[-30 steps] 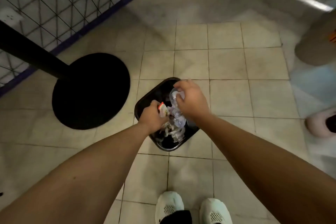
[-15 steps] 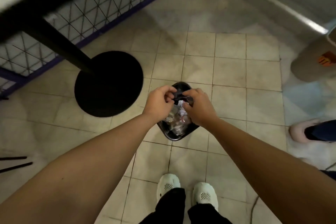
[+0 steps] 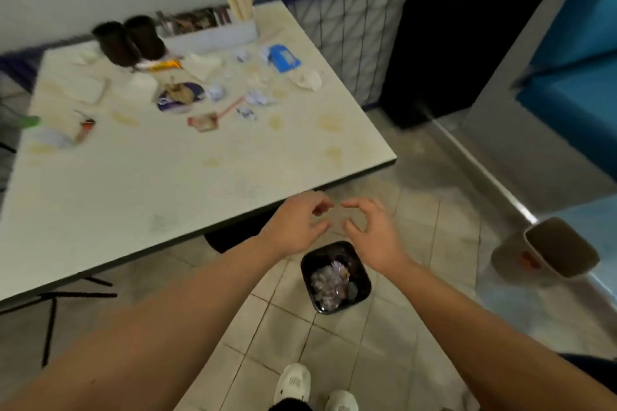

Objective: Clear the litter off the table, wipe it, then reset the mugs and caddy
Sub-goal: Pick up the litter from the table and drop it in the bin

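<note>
Both hands — left hand (image 3: 293, 227), right hand (image 3: 374, 237) — hang loosely curled and empty above the bin (image 3: 335, 277) at lower centre, so better gather several scraps of litter (image 3: 213, 92) per trip from the table (image 3: 133, 193) — upper left.

The small scraps of litter (image 3: 253, 98) on the pale square table (image 3: 133, 177) are too smeared to identify. Its left edge is cut off, its base hidden.
</note>
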{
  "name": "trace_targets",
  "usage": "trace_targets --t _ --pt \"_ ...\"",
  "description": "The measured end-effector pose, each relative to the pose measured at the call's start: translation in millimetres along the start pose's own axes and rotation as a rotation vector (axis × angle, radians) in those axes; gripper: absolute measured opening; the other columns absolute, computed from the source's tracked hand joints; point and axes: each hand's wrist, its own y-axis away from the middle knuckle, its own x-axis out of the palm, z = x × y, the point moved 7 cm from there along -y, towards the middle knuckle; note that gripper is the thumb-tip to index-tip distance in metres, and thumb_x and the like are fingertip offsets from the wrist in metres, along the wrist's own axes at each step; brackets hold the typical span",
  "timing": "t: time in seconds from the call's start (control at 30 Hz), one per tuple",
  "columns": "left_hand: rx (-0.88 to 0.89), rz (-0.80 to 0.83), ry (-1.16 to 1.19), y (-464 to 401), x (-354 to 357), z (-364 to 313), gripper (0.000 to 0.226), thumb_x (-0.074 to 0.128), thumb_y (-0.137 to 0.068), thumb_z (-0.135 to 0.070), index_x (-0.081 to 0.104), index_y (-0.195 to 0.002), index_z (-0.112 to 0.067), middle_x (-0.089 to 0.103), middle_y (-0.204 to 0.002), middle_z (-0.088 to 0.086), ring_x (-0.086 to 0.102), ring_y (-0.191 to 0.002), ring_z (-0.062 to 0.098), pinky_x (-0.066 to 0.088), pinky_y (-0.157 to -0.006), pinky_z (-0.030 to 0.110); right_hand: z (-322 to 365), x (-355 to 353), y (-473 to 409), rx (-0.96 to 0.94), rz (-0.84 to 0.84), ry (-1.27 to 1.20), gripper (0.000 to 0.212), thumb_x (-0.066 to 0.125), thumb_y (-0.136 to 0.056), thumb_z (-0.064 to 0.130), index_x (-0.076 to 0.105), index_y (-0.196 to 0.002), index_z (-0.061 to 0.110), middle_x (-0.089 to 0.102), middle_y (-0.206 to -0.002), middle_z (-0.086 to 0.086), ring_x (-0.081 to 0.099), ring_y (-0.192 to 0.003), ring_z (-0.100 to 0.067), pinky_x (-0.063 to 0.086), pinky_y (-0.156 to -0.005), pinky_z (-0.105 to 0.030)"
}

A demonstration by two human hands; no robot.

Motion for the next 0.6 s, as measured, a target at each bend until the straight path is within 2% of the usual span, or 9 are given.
trace_targets --t 0.1,0.23,0.33,0.47,0.6 --pt "-0.008 -0.083 -0.043 9 -65 -5 0.032 0.068 -0.087 -0.027 0.061 -0.116 -0.014 0.063 -0.110 0.002 0.058 -0.096 0.013 0.047 -0.089 0.027 54 -13 -21 -0.091 0.018 0.018 0.029 0.063 -0.087 0.015 0.062 -0.116 0.017 0.055 -0.116 0.001 0.049 -0.111 -0.010 0.034 -0.096 -0.018" --pt "-0.086 -0.226 -0.079 27 -144 22 0.034 0.069 -0.085 -0.031 0.062 -0.115 -0.016 0.064 -0.109 0.000 0.058 -0.093 0.010 0.048 -0.089 0.029 119 0 -52 -0.199 0.076 0.042 0.029 0.063 -0.088 0.021 0.061 -0.116 0.023 0.054 -0.120 0.003 0.048 -0.113 -0.014 0.035 -0.097 -0.024" --pt "-0.163 -0.292 -0.121 46 -193 59 0.037 0.070 -0.085 -0.033 0.061 -0.117 -0.016 0.063 -0.110 0.001 0.058 -0.096 0.012 0.047 -0.090 0.029 161 31 -76 -0.272 0.134 0.069 0.029 0.063 -0.088 0.023 0.060 -0.117 0.024 0.052 -0.122 0.002 0.047 -0.116 -0.019 0.035 -0.098 -0.029" --pt "-0.262 -0.334 -0.111 78 -245 119 0.047 0.070 -0.085 -0.034 0.053 -0.125 -0.017 0.061 -0.114 -0.001 0.057 -0.101 0.011 0.045 -0.091 0.026 214 91 -109 -0.319 0.222 0.096 0.030 0.063 -0.089 0.025 0.059 -0.119 0.025 0.051 -0.127 0.002 0.046 -0.120 -0.020 0.033 -0.094 -0.025" --pt "-0.322 -0.347 -0.141 98 -290 180 0.050 0.070 -0.085 -0.034 0.051 -0.128 -0.016 0.059 -0.119 0.000 0.056 -0.107 0.013 0.041 -0.089 0.023 259 156 -142 -0.372 0.281 0.130 0.032 0.064 -0.088 0.025 0.059 -0.120 0.024 0.047 -0.136 -0.001 0.041 -0.128 -0.020 0.031 -0.100 -0.027"
